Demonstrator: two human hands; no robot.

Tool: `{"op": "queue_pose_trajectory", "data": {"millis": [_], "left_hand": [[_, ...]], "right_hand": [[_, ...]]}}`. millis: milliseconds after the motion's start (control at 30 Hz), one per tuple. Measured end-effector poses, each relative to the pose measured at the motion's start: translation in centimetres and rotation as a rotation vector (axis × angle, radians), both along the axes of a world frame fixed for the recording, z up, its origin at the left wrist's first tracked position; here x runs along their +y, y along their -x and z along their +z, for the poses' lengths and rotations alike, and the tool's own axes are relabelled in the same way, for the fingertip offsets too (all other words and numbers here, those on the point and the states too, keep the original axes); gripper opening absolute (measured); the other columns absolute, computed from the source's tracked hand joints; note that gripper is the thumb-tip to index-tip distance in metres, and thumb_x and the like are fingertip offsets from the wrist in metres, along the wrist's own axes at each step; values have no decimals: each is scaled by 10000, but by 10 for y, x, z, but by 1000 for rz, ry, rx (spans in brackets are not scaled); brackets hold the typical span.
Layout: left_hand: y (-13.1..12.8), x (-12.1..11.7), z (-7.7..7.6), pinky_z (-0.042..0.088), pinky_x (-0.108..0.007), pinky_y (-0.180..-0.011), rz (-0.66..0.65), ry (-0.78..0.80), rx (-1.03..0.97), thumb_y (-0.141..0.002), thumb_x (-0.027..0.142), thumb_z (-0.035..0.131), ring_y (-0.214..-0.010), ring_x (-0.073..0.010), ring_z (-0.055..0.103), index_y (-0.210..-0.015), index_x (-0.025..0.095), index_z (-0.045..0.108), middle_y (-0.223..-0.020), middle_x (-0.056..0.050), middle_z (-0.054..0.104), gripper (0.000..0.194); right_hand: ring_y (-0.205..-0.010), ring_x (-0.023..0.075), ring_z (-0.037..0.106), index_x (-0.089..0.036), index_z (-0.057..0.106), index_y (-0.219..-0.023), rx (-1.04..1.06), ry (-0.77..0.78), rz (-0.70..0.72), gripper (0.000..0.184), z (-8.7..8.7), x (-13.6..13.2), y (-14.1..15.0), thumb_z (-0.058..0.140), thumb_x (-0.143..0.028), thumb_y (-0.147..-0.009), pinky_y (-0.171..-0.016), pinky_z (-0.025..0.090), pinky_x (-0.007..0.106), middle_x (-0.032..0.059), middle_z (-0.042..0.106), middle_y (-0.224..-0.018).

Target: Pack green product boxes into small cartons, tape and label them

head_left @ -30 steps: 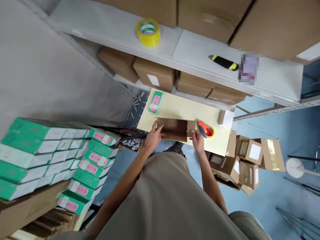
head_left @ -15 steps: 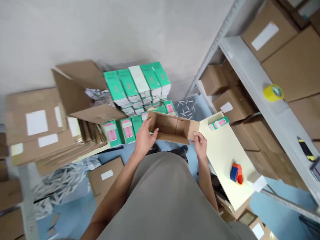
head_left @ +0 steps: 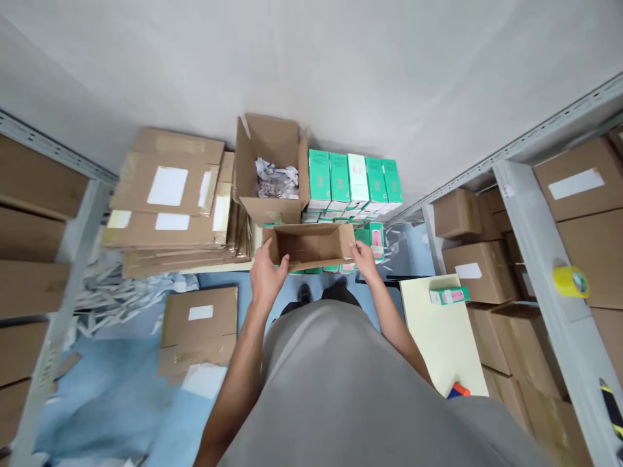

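Observation:
An open, empty cardboard box is held level in front of my body, its inside facing up. My left hand grips its left end, thumb toward the inner edge. At the right end, my right hand pinches the wall. Just beyond stands a larger open carton with crumpled paper inside. Beside that carton, stacked green-and-white product boxes stand in a row; more green boxes with pink pictures are partly hidden behind the box I hold.
Flattened cardboard is piled at left. A cream side table at right bears one green box and a tape dispenser. Shelves of cartons flank both sides; yellow tape sits on the right shelf. Shredded paper lies lower left.
The view has swung left, so the side table and right shelf sit farther right. Both hands still hold the box, which is now more level and in front of the carton and stacked boxes.

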State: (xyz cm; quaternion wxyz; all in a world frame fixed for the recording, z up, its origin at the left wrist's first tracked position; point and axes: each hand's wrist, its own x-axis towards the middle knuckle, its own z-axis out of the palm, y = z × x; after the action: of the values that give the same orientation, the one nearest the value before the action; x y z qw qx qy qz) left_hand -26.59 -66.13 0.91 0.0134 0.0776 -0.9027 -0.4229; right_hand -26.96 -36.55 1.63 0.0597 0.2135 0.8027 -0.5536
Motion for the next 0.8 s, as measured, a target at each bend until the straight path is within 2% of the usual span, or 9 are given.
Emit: {"op": "queue_pose_trajectory", "data": {"millis": [133, 267, 400, 633, 800], "left_hand": [[16, -1, -10, 505, -572, -1283, 0, -7, -31, -953, 370, 693, -1511, -412, 620, -1567, 156, 587, -1566, -229, 671, 659], [30, 5, -13, 489, -590, -1293, -32, -12, -30, -949, 348, 680, -1527, -428, 604, -1555, 140, 594, -1561, -242, 667, 646], [40, 4, -12, 497, -565, -1291, -35, -9, -23, -946, 356, 678, -1500, -406, 627, -1529, 162, 612, -1536, -217, 682, 618], [34, -4, -10, 508, -572, -1274, -19, 60, -68, -945, 359, 685, -1488, -402, 634, -1541, 171, 590, -1511, -213, 690, 632], [32, 0, -8, 513, -567, -1267, 11, 70, -76, -934, 374, 700, -1462, -382, 653, -1523, 180, 594, -1489, -202, 702, 630]], "right_hand": [[-790, 208, 658, -273, 524, -863, -25, 34, 13, 517, -2, -4, 9, 620, -780, -895, -744, 699, 378, -11, 600, -796], [-819, 213, 669, -277, 522, -885, -59, 44, 34, 509, -4, 4, 10, 621, -776, -878, -797, 710, 400, -13, 595, -813], [-834, 221, 674, -273, 551, -920, -90, 44, 80, 499, -11, 9, 14, 586, -770, -892, -821, 704, 407, -5, 597, -832], [-883, 241, 714, -263, 615, -934, -71, -131, 225, 381, -21, 10, 22, 588, -639, -985, -819, 621, 350, 41, 718, -870], [-818, 247, 714, -256, 623, -902, -80, -139, 296, 344, -22, 21, 30, 560, -586, -980, -815, 573, 363, 57, 752, -857]]}}
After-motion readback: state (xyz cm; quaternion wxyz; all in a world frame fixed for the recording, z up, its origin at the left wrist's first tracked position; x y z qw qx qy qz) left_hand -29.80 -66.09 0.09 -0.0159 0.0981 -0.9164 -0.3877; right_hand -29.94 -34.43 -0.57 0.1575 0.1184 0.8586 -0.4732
